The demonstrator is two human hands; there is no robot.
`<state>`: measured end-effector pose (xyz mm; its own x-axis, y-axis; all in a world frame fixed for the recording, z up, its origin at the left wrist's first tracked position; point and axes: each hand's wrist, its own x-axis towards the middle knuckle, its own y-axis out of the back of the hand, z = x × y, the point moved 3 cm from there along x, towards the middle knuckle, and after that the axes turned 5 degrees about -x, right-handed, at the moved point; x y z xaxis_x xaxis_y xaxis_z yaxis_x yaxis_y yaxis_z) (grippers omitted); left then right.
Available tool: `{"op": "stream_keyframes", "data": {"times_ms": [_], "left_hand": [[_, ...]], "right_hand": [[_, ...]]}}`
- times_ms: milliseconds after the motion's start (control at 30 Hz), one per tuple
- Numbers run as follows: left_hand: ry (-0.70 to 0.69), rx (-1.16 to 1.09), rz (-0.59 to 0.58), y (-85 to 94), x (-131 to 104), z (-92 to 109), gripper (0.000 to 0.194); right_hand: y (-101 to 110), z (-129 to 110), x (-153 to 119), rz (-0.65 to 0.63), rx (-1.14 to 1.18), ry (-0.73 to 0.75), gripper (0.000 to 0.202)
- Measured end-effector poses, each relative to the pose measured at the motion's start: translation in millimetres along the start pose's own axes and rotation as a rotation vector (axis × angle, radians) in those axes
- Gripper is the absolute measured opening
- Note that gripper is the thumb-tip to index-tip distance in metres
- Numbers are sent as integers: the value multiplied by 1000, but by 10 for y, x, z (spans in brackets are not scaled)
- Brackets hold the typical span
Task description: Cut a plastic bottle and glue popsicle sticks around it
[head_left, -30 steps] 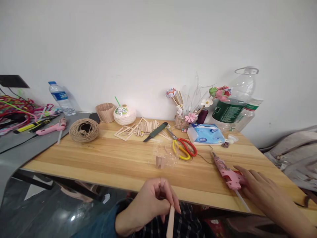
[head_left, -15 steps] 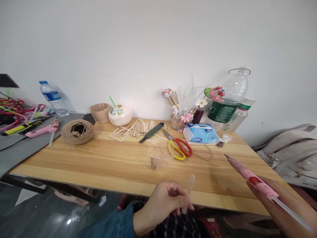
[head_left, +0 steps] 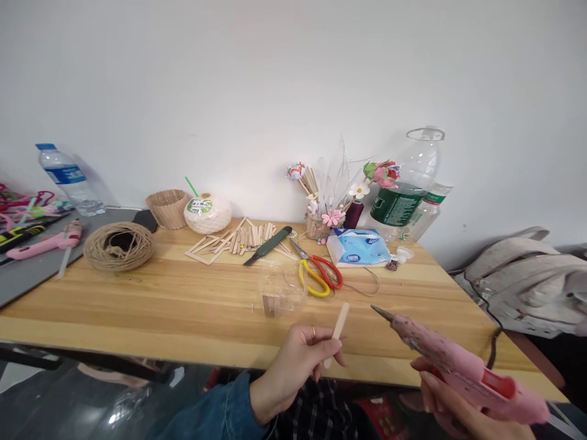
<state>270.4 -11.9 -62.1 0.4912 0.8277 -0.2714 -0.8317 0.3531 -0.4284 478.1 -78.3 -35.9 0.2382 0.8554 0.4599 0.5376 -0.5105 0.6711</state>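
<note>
My left hand (head_left: 298,366) pinches a wooden craft stick (head_left: 340,322) between thumb and fingers, over the table's front edge. The stick tilts upward, its upper end free. On the right, my right hand (head_left: 452,397) is wrapped round a pink hot glue gun (head_left: 447,354). Its metal nozzle points left toward the stick, a small gap apart. Just beyond my left hand stands a clear plastic cup (head_left: 287,287) with a few short wooden pieces (head_left: 271,304) at its side. Scissors (head_left: 321,275) with red and yellow handles lie behind it.
Cut sticks (head_left: 252,238) and a green-handled knife (head_left: 270,244) lie mid-table (head_left: 183,305). Left are twine (head_left: 98,250), a second glue gun (head_left: 46,241), a stick-walled cup (head_left: 167,211) and a wrapped coconut (head_left: 208,217). Behind are flowers (head_left: 332,217), tissues (head_left: 360,247) and a large bottle (head_left: 398,201).
My right hand has brought the glue gun left, so its nozzle is closer to the stick. My left hand has risen slightly with the stick. The view has shifted to the right.
</note>
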Motion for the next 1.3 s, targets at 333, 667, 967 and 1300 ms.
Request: {"op": "stream_keyframes", "data": {"times_ms": [333,667,967,1300], "left_hand": [[56,-138,-87,-43,-29,-43,46],[54,-96,-135,-72,-4,-69,41],[31,-98,-29,-64,1,-51,39],[-2,-29,19,-70,34,-107,36]], "right_hand": [[-134,-106,69,-300,393,-207,37],[-281,-80,200,-411,420,25,36],[-263,-67,140,-408,461,24,35],[-302,31,165,-501,475,-17,37]]}}
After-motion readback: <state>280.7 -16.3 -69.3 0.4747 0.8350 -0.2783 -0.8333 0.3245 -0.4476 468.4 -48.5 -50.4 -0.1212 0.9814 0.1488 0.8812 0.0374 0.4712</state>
